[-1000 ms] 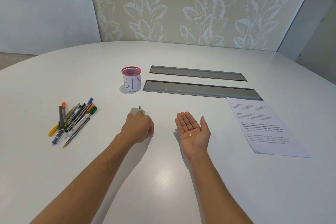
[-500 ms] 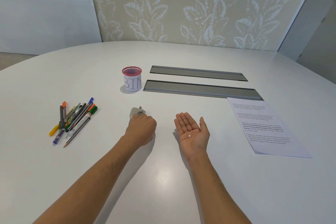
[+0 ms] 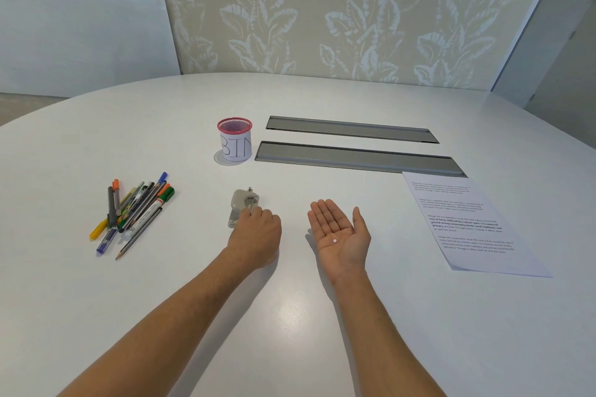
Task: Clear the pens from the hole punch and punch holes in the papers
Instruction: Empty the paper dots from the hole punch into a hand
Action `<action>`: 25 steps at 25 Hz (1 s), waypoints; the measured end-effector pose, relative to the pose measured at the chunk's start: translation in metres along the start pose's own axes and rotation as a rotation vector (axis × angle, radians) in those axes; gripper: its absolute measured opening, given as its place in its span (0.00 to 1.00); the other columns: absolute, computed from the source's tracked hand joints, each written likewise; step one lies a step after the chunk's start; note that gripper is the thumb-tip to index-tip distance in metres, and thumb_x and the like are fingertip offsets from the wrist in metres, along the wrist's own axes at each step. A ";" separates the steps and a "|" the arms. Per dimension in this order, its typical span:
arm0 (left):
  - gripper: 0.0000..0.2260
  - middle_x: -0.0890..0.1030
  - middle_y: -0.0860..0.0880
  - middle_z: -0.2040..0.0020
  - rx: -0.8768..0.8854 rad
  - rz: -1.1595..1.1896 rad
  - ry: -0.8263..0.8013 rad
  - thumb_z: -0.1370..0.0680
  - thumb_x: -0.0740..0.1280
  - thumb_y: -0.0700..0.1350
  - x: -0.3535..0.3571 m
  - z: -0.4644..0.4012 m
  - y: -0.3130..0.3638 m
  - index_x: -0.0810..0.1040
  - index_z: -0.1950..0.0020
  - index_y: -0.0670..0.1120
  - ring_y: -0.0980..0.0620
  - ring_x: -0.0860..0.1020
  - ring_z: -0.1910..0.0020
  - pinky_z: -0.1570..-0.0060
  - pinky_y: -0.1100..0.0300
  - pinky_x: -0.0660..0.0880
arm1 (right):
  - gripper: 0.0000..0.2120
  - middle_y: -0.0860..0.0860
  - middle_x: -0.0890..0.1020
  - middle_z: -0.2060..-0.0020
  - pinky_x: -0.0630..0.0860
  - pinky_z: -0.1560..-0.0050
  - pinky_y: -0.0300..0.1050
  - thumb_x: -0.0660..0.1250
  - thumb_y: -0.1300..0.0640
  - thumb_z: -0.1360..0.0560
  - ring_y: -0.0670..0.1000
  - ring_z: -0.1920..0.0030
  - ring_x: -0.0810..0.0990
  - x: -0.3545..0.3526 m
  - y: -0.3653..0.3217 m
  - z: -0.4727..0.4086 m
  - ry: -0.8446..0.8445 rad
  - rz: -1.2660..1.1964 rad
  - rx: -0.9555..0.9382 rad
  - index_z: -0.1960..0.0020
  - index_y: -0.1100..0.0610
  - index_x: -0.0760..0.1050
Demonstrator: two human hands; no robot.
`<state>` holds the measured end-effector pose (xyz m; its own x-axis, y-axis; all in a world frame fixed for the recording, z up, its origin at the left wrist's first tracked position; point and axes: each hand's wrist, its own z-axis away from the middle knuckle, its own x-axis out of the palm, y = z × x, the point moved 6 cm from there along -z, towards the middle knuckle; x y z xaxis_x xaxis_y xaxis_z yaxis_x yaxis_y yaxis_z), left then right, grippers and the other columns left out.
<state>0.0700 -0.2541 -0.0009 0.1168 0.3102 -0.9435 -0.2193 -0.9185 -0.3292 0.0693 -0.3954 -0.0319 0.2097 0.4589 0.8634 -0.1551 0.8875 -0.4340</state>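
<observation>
A small grey metal hole punch (image 3: 242, 203) lies on the white table (image 3: 290, 316), in front of me and slightly left. My left hand (image 3: 256, 235) is curled at its near end, with the fingers against the lever. My right hand (image 3: 338, 232) rests palm up and open beside it, a tiny white paper dot (image 3: 334, 240) lying in the palm. A bundle of several pens and pencils (image 3: 135, 213) lies on the table to the left, apart from the punch. A printed sheet of paper (image 3: 467, 222) lies flat at the right.
A red-rimmed mesh cup labelled BIN (image 3: 235, 142) stands behind the punch. Two long grey cable slots (image 3: 354, 158) are set into the table behind it and to the right. A leaf-patterned wall panel closes off the far side.
My left hand has slid a little back toward me and to the right, uncovering more of the hole punch. My right hand stays open and has barely moved.
</observation>
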 end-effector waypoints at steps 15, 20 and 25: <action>0.05 0.72 0.48 0.53 0.078 0.676 0.288 0.19 0.57 0.43 -0.054 0.007 0.021 0.71 0.48 0.43 0.50 0.64 0.56 0.55 0.56 0.62 | 0.25 0.64 0.82 0.43 0.84 0.53 0.49 0.60 0.46 0.20 0.58 0.49 0.85 0.006 0.002 0.006 0.025 0.006 0.007 0.39 0.69 0.76; 0.02 0.70 0.54 0.55 0.214 0.827 0.322 0.20 0.60 0.44 -0.076 0.010 0.046 0.68 0.52 0.50 0.54 0.67 0.56 0.53 0.60 0.65 | 0.27 0.58 0.84 0.46 0.76 0.45 0.48 0.56 0.41 0.20 0.56 0.47 0.82 0.012 0.006 0.005 0.000 0.094 0.035 0.39 0.62 0.79; 0.02 0.72 0.57 0.57 0.181 0.831 0.364 0.22 0.65 0.45 -0.081 0.005 0.045 0.75 0.53 0.52 0.56 0.69 0.56 0.52 0.61 0.68 | 0.30 0.58 0.83 0.43 0.78 0.46 0.48 0.54 0.40 0.20 0.57 0.42 0.82 0.016 0.003 0.007 -0.028 0.084 0.027 0.34 0.63 0.76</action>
<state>0.0463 -0.3191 0.0608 0.1447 -0.5557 -0.8187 -0.5132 -0.7495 0.4181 0.0659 -0.3856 -0.0173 0.1676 0.5302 0.8312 -0.1971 0.8441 -0.4987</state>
